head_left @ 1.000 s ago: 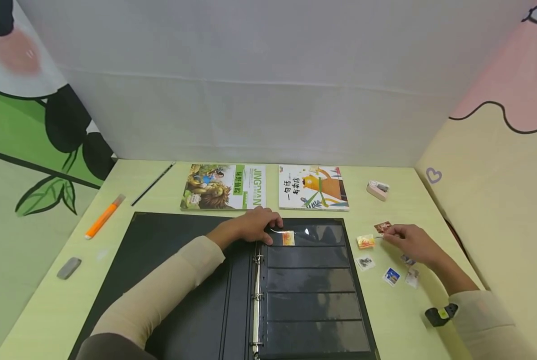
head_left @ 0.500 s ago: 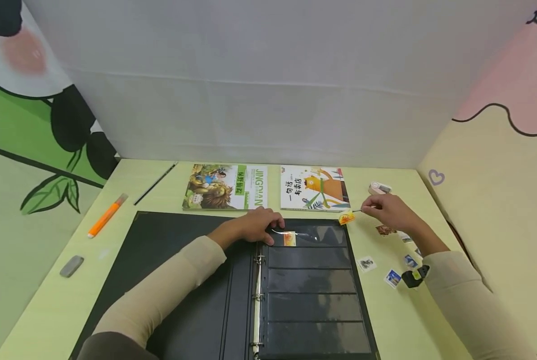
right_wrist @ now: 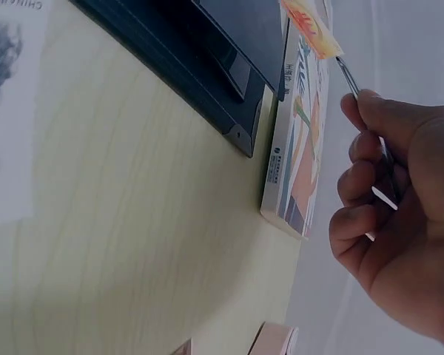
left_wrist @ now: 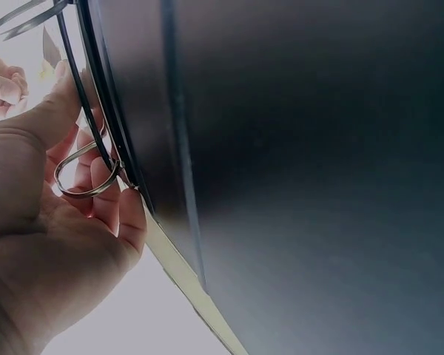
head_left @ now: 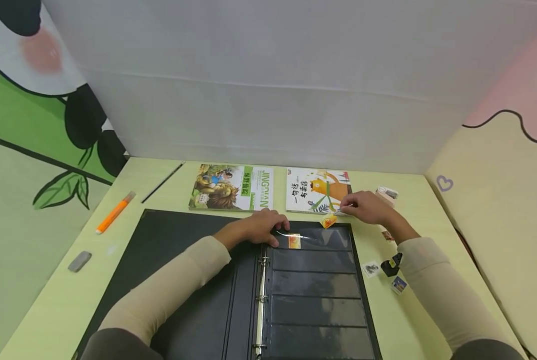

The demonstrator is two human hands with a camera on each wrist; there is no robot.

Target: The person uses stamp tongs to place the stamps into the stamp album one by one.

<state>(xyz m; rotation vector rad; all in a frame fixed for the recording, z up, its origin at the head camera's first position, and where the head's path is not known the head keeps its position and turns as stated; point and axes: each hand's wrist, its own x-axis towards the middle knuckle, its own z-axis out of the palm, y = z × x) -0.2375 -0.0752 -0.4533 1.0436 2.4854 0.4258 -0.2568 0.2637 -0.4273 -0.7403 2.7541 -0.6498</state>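
Observation:
A black ring-bound stamp album lies open on the table. My left hand holds the top left of its right-hand page, thumb and fingers at the lifted clear film of the top pocket. In the left wrist view its fingers lie by a metal ring. An orange-yellow stamp sits in that pocket near the thumb. My right hand pinches metal tweezers above the page's top right. The tweezers' tips grip another orange-yellow stamp, held over the album's top edge.
Two picture books lie behind the album. Right of it are loose stamps and a small pink-and-white item, partly behind my right arm. An orange marker, a pencil and a grey eraser lie at left.
My right hand has carried the stamp in the tweezers from the loose stamps leftward and away from me, to the page's top edge. The left hand stays at the pocket.

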